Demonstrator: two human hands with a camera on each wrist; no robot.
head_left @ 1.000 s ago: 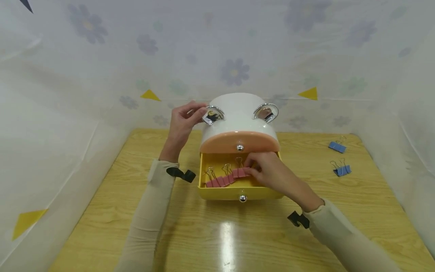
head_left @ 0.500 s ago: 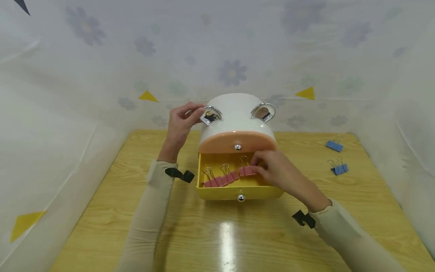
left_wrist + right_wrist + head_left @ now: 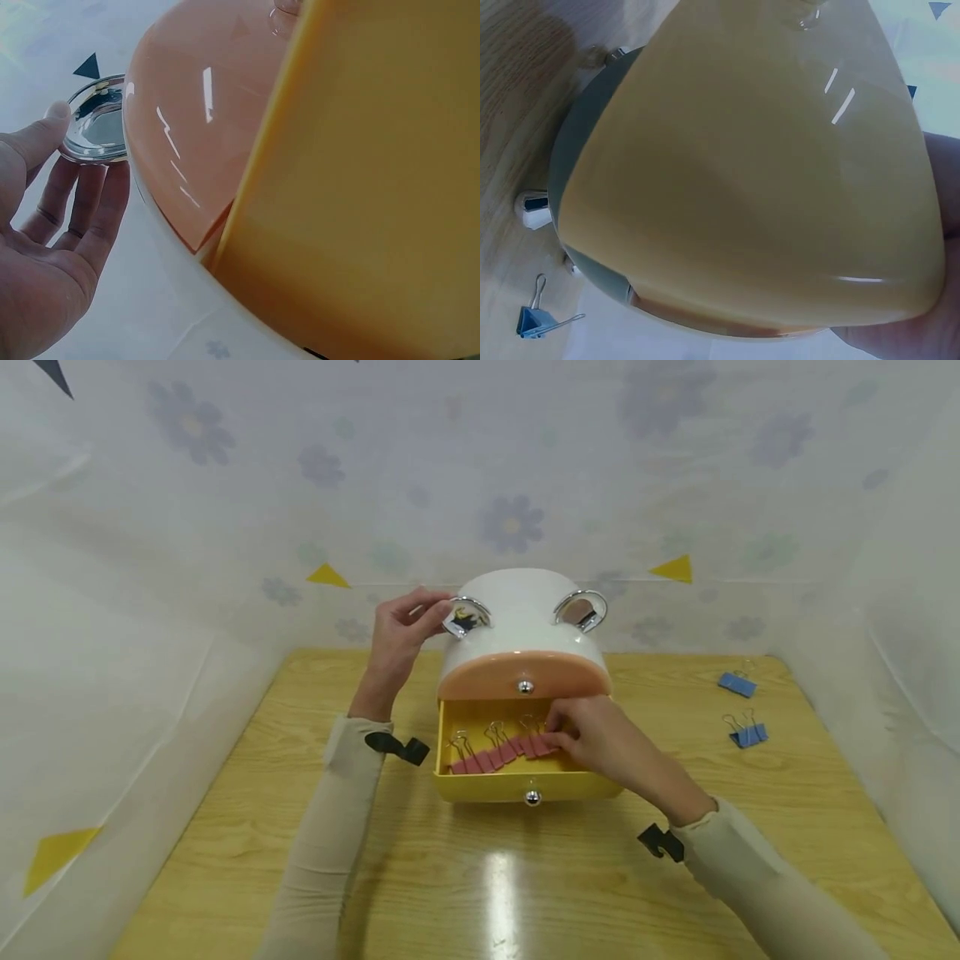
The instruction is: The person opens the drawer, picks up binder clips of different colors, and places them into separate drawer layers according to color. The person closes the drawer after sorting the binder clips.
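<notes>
**Hands at the little drawer box**

The left hand [image 3: 397, 635] is pinching a shiny round ring [image 3: 465, 614] with curled fingers [image 3: 90, 202]. The right hand [image 3: 600, 745] is pinching a pink binder clip [image 3: 542, 743] inside the smooth yellow drawer [image 3: 525, 783] on the wooden desk [image 3: 525, 885].

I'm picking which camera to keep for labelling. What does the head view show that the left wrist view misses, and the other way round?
Only the head view shows the row of pink binder clips in the open yellow drawer, the right hand touching them, and two blue binder clips on the wooden table.

Only the left wrist view shows the drawer's yellow underside close up.

Both show the left hand holding the left chrome ring handle beside the closed peach drawer front.
</notes>
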